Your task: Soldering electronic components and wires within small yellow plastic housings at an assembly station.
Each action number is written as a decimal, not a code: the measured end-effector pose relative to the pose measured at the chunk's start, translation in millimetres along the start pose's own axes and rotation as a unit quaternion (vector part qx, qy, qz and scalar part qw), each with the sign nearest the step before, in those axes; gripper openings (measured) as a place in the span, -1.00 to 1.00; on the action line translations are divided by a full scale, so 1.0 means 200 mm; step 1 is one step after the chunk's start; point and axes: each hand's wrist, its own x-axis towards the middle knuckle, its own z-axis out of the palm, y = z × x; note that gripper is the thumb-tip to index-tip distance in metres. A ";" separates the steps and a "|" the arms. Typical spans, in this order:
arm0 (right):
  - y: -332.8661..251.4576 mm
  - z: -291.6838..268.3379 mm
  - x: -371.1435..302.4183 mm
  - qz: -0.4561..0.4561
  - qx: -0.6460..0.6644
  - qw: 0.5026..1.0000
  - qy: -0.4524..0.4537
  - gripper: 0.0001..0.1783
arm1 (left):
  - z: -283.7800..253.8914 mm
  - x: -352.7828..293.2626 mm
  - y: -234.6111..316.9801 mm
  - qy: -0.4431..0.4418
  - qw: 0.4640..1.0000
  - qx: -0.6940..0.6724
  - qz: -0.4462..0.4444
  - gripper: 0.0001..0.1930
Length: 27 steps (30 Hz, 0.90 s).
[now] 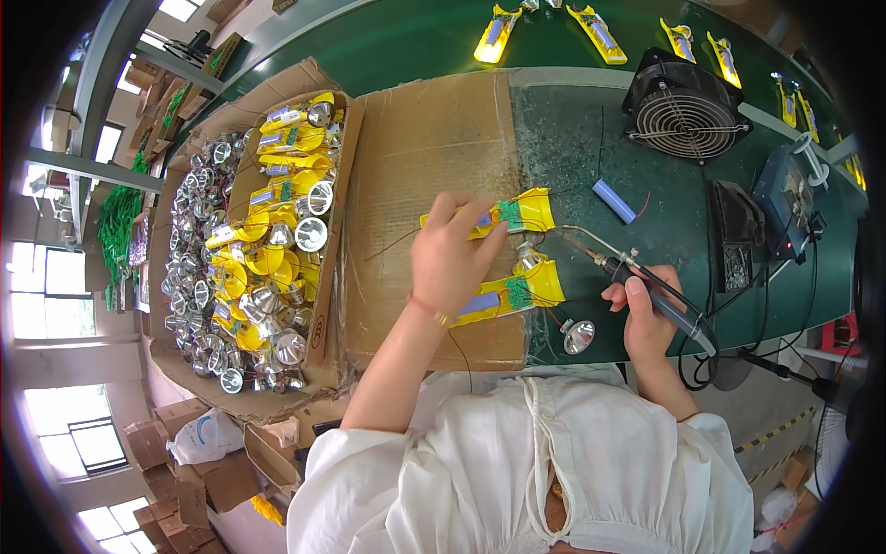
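Observation:
My left hand point(450, 254) bends over the upper yellow flashlight housing point(535, 209), its fingers closed on the part with the blue battery cell and green circuit board. The palm hides some of that housing. In my right hand point(647, 319) is a soldering iron point(681, 320) with a black handle, its metal tip reaching the right end of the upper housing. A second yellow flashlight housing point(544, 284) lies just below, with a cell, a board and thin wires. Beside it rests a silver reflector point(578, 336). A loose blue battery cell point(614, 201) with wires lies to the upper right.
At the left stands a cardboard box point(338, 217) full of reflectors and yellow housings. A cardboard sheet point(434, 129) covers part of the green bench. A black fan point(685, 120) and a blue soldering station point(786, 198) stand right. More yellow housings point(598, 35) lie at the back.

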 end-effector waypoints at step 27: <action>0.02 0.15 0.14 -0.016 -0.073 0.995 -0.067 -0.87 | 0.06 0.00 -0.11 -0.016 0.986 0.052 0.160 -0.89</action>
